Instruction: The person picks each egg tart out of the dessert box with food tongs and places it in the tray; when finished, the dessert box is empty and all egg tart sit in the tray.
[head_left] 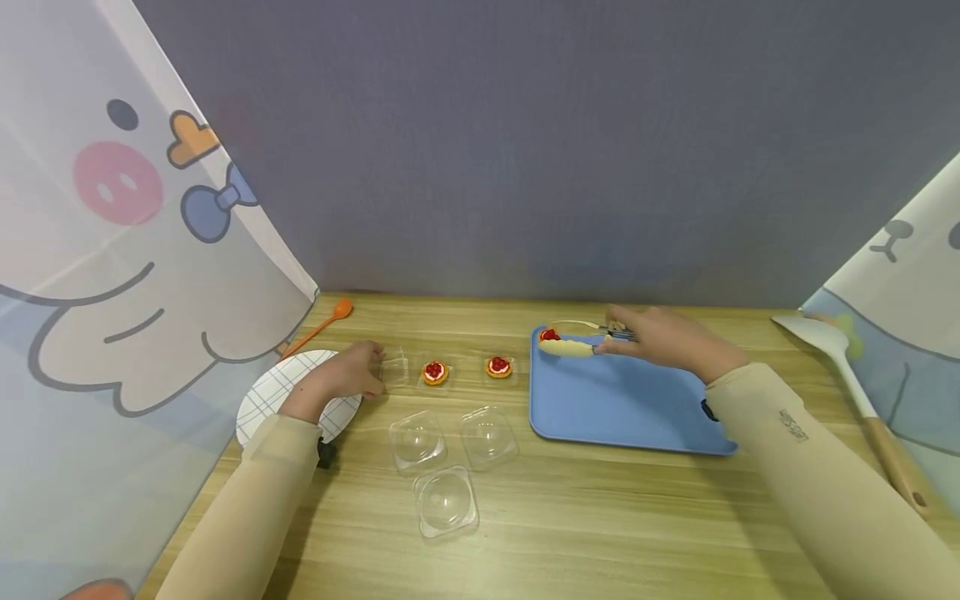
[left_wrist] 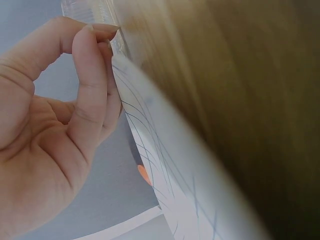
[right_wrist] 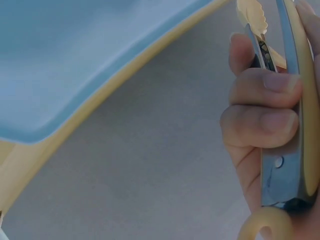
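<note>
My left hand (head_left: 348,371) pinches the edge of a clear plastic box (head_left: 396,367) above the table, beside the checked plate (head_left: 288,387). In the left wrist view, thumb and fingers meet at the box's rim (left_wrist: 119,47). My right hand (head_left: 656,337) grips cream-tipped food tongs (head_left: 567,348), whose metal body shows in the right wrist view. The tong tips reach over the left back corner of the blue tray (head_left: 630,408), around a red-topped tart (head_left: 548,334). Whether they squeeze it I cannot tell. Two similar tarts (head_left: 435,372) (head_left: 498,367) sit in clear boxes between my hands.
Several clear domed lids (head_left: 417,442) lie on the table in front of the tarts. An orange spoon (head_left: 322,323) is behind the plate. A white spatula with a wooden handle (head_left: 855,379) leans along the right side. A grey wall (head_left: 525,150) stands behind.
</note>
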